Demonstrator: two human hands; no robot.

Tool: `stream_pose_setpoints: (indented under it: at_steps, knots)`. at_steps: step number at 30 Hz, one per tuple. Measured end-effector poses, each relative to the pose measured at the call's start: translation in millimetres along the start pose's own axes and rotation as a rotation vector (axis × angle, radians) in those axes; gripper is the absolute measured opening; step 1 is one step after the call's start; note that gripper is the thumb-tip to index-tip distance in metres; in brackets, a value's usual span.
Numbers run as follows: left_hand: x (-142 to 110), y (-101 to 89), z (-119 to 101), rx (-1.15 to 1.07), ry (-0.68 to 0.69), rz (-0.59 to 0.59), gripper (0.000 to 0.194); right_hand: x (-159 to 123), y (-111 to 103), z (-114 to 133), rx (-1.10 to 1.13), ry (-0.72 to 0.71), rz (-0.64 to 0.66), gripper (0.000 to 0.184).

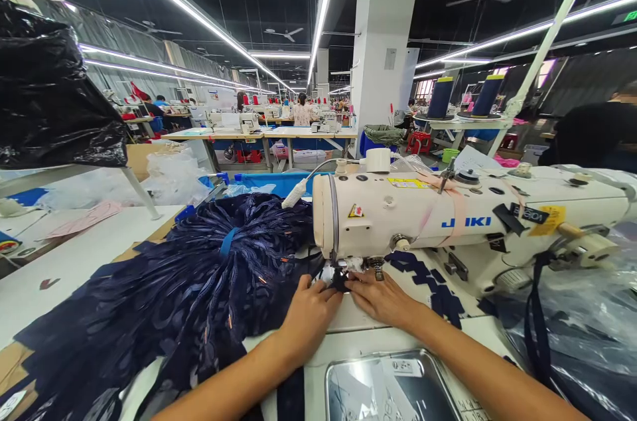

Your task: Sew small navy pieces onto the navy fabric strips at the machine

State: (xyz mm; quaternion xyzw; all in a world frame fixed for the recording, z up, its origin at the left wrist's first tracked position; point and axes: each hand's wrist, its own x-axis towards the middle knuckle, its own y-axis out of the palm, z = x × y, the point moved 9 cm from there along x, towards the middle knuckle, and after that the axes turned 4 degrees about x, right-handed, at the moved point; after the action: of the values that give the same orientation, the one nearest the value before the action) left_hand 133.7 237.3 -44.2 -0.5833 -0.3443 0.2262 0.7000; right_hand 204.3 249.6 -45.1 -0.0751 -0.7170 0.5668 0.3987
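Observation:
Both hands work at the needle area of a white sewing machine (378,222). My left hand (311,315) lies left of the presser foot, fingers bent and pressed onto a small dark fabric piece (340,280). From the right, my right hand (381,298) reaches in, its fingertips on the same piece. The needle and most of the fabric are hidden by the fingers and machine head. Left of my left hand spreads a large bundle of navy straps and cords (199,288), tied with a blue band (228,242).
Small navy fabric squares (423,281) lie under the machine arm. A metal plate (391,384) sits in front. Clear plastic (582,321) covers dark material at right. A black plastic bag (54,89) hangs at upper left. Thread cones (440,97) stand behind.

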Motion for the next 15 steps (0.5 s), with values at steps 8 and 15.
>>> stream_pose_setpoints:
  at_steps: [8,15]
  knots:
    - [3,-2.8,21,-0.131,-0.005,-0.050,0.022,-1,3,5,0.125,0.066,-0.023,0.023]
    - [3,4.6,14,-0.133,-0.029,0.024,0.033,-7,4,-15,0.395,0.106,-0.122,0.025]
